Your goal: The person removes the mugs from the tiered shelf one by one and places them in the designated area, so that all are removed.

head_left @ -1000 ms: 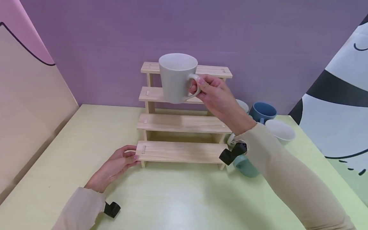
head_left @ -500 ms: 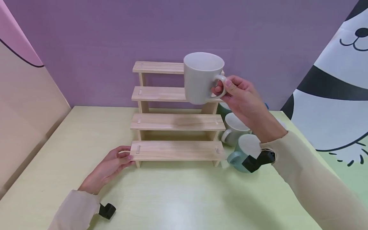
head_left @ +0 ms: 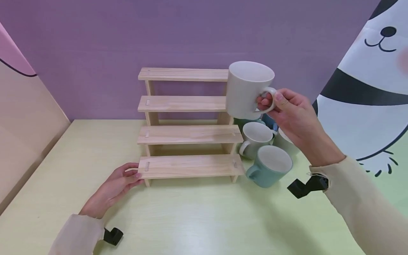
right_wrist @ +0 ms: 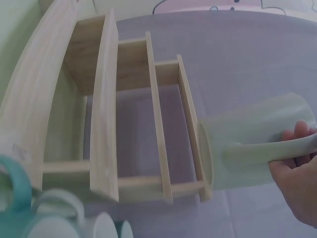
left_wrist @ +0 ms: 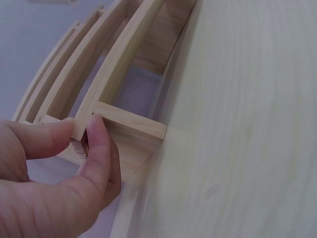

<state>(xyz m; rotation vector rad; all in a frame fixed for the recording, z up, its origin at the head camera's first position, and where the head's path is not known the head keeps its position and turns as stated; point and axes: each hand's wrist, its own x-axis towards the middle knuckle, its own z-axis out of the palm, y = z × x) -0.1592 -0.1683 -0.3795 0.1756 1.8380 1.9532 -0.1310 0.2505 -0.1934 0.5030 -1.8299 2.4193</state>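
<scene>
A white mug (head_left: 247,92) is up in the air in front of the right end of a tiered wooden shelf (head_left: 188,134). My right hand (head_left: 296,117) grips it by the handle, thumb on top, and the mug stands upright. In the right wrist view the mug (right_wrist: 252,144) appears beside the upper tiers. My left hand (head_left: 111,189) pinches the left end of the lowest board between thumb and fingers. The left wrist view shows the thumb (left_wrist: 47,139) on one face of that board and the fingers on the other.
Right of the shelf several mugs crowd together: a teal one (head_left: 271,166) in front, a white one (head_left: 256,138) behind it, and others partly hidden by the right hand and the held mug. A purple wall (head_left: 178,32) stands behind the pale table (head_left: 191,219).
The right hand has carried the white mug to the right, from the shelf's middle to its right end. The left hand stays on the lowest board. The view has shifted slightly right.
</scene>
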